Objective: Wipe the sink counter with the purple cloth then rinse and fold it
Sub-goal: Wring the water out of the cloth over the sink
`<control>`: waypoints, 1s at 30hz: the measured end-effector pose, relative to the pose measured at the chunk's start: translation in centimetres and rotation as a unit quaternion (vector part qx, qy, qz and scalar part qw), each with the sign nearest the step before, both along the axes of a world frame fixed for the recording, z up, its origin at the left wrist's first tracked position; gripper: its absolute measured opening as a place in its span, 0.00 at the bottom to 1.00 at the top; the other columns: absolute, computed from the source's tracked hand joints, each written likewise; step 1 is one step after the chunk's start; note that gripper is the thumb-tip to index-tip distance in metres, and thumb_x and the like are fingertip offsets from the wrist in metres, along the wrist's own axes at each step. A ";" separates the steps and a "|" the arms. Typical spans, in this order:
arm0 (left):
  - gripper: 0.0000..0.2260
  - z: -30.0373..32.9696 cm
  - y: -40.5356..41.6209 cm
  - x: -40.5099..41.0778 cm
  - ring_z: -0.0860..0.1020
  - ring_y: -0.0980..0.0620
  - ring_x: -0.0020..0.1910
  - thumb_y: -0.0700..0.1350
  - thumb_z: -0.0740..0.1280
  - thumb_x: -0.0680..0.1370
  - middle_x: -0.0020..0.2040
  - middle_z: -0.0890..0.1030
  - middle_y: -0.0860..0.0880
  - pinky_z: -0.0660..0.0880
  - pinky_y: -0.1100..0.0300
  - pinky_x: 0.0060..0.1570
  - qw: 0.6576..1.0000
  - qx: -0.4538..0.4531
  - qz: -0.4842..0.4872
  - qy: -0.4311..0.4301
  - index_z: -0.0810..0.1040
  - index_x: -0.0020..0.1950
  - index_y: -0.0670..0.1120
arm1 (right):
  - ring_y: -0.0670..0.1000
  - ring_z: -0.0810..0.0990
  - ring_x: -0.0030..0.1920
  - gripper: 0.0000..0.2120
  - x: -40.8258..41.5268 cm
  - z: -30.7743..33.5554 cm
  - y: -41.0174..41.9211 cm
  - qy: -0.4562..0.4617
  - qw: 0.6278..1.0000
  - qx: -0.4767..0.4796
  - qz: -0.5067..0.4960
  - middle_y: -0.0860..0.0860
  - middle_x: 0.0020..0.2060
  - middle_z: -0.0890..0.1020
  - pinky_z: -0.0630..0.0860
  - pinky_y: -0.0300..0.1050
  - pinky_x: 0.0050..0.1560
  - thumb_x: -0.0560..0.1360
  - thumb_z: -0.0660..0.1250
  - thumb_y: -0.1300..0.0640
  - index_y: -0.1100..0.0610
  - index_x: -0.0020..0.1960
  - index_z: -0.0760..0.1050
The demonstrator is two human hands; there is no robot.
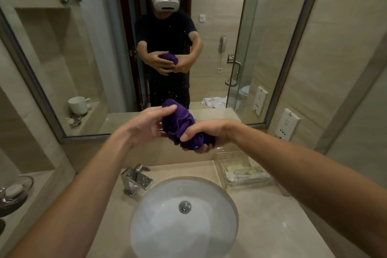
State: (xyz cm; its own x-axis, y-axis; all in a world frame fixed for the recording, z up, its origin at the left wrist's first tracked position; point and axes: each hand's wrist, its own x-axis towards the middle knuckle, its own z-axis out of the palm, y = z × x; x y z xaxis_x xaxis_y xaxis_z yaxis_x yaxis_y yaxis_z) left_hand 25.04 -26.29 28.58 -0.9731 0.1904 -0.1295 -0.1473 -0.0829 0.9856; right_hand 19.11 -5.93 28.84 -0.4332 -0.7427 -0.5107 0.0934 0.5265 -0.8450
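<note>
Head view: beige counter (272, 216), sink (167, 232), seemingly dry.

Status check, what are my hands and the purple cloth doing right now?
Right hand grips bunched purple cloth. Left hand fingers touching its top. Cloth held above sink, not folded. Nothing in the way.

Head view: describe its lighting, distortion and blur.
Head view: dim, warm light; wide-angle bending bows the steel-framed wall mirror and the beige tiled walls; soft glare sits in the round white sink basin; the crumpled purple cloth and both hands, left and right, look slightly soft; white specks dot the mirror glass.
</note>
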 end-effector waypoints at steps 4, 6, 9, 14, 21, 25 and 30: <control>0.26 0.2 1.2 -0.8 0.82 0.46 0.61 0.51 0.78 0.70 0.65 0.81 0.48 0.78 0.47 0.62 0.996 0.062 0.025 0.055 0.78 0.67 0.54 | 0.44 0.69 0.22 0.16 0.5 -0.2 -1.4 -0.122 0.992 -0.043 0.003 0.51 0.38 0.80 0.61 0.34 0.22 0.72 0.69 0.49 0.59 0.53 0.74; 0.13 0.3 2.3 -1.2 0.83 0.40 0.53 0.43 0.77 0.70 0.54 0.84 0.43 0.79 0.48 0.58 0.988 0.099 0.094 0.068 0.80 0.53 0.45 | 0.44 0.68 0.22 0.14 0.9 0.2 -2.2 -0.113 0.993 -0.026 -0.022 0.51 0.37 0.80 0.62 0.34 0.22 0.74 0.69 0.49 0.59 0.50 0.73; 0.07 -0.1 3.3 -1.7 0.80 0.47 0.39 0.39 0.77 0.72 0.38 0.81 0.45 0.80 0.55 0.42 0.961 0.081 0.261 0.034 0.78 0.41 0.44 | 0.47 0.67 0.26 0.11 1.4 1.1 -3.3 0.058 0.996 0.054 -0.029 0.52 0.36 0.79 0.62 0.37 0.24 0.77 0.70 0.50 0.57 0.49 0.73; 0.05 -1.1 4.1 -2.1 0.78 0.50 0.38 0.40 0.73 0.74 0.39 0.79 0.47 0.77 0.58 0.38 0.933 0.023 0.358 -0.016 0.77 0.44 0.44 | 0.52 0.72 0.28 0.19 1.2 -0.5 -5.6 0.266 0.951 0.140 -0.066 0.57 0.38 0.79 0.70 0.42 0.28 0.69 0.75 0.55 0.59 0.55 0.73; 0.05 -4.5 3.3 -3.5 0.81 0.50 0.38 0.42 0.73 0.73 0.39 0.82 0.46 0.78 0.58 0.38 0.903 -0.012 0.427 -0.047 0.80 0.46 0.41 | 0.50 0.78 0.32 0.13 1.5 -4.0 -7.5 0.365 0.916 0.140 -0.094 0.52 0.36 0.80 0.73 0.41 0.29 0.68 0.78 0.57 0.54 0.42 0.73; 0.09 -6.0 3.1 -4.3 0.79 0.51 0.35 0.42 0.73 0.72 0.41 0.83 0.45 0.72 0.61 0.30 0.882 -0.041 0.466 -0.057 0.82 0.49 0.39 | 0.50 0.82 0.37 0.10 1.3 -5.6 -7.9 0.394 0.902 0.151 -0.084 0.50 0.35 0.82 0.78 0.44 0.36 0.67 0.77 0.55 0.54 0.39 0.76; 0.06 -7.3 2.8 -5.1 0.79 0.50 0.35 0.41 0.71 0.73 0.37 0.80 0.47 0.76 0.58 0.35 0.870 -0.067 0.484 -0.066 0.81 0.47 0.39 | 0.52 0.85 0.41 0.09 1.3 -7.2 -8.5 0.417 0.894 0.141 -0.078 0.52 0.37 0.84 0.84 0.50 0.45 0.69 0.76 0.53 0.54 0.42 0.78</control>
